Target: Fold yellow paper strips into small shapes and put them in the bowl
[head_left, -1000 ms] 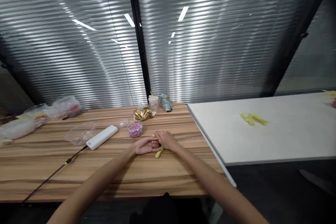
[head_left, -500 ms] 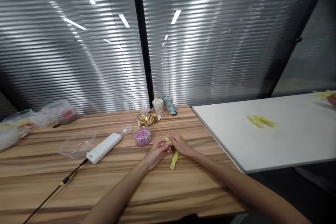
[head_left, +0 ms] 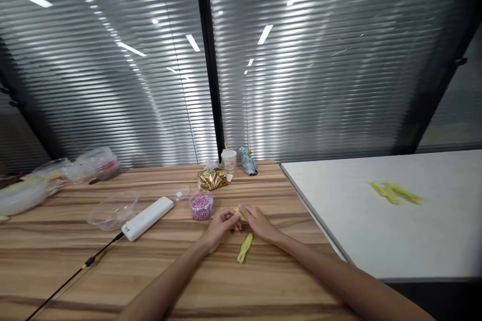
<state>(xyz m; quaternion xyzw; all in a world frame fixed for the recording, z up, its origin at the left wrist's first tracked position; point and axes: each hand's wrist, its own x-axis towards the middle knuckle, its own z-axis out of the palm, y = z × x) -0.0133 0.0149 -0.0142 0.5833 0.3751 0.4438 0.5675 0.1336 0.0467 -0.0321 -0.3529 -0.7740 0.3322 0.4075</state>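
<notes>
In the head view, two bare arms reach out over a wooden tabletop [head_left: 113, 271]. The left hand [head_left: 220, 228] and the right hand [head_left: 258, 221] meet in the middle, and their fingertips pinch the top end of a yellow strip [head_left: 244, 248]. Both hands are closed small around that end. The rest of the yellow strip lies flat on the wood, running down toward the person, just under the right hand. It is too small to tell what the strip is made of; it may be ribbon or folded paper. Just to the left of the left hand stands a small clear tub of pink bits [head_left: 201, 205]. Farther left lies a long white box [head_left: 147, 218] with a black cable [head_left: 68, 278] running from it. Beside it sits a clear plastic bowl [head_left: 112, 209]. Behind the tub are a shiny gold bag [head_left: 213, 178] and a small white cup [head_left: 229, 159]. Clear plastic bags [head_left: 56, 173] lie at the far left. To the right is a white tabletop [head_left: 357, 220] with more yellow strips [head_left: 395, 193] on it, well apart from the hands.
</notes>
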